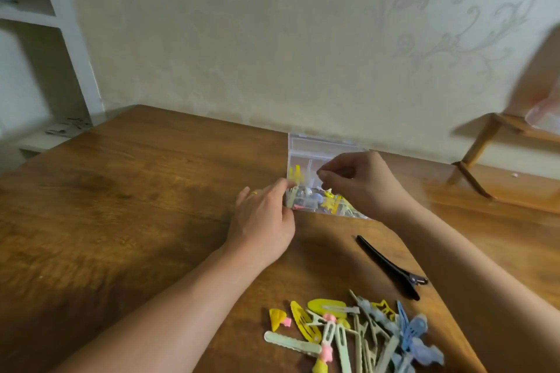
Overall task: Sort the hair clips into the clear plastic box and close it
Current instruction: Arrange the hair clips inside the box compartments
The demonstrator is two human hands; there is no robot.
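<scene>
Lying in a loose heap at the near edge of the wooden counter (pixel 136 191), a pile of pastel hair clips (pixel 357 333) in yellow, green, pink and blue waits to be sorted, with a long black clip (pixel 391 266) alone just beyond it to the right. Farther back, both hands work at the clear plastic box (pixel 318 160), which stands open against the far wall with its lid raised and coloured clips already in its near compartments. The left hand (pixel 266 218) grips the box's near-left corner, fingers curled against the wall; the right hand (pixel 357 182) hovers over the compartments with fingertips pinched together, though what they hold, if anything, is too small to tell. The clips look light, stiff and smooth, likely to tangle in the heap, so each is best lifted singly by its long body; the thin box could slide or tip and wants steadying at a corner. Beyond the polished counter stand patterned pale wallpaper (pixel 303 39), white shelving (pixel 51 24) at far left and a wooden rack (pixel 485 145) at far right.
</scene>
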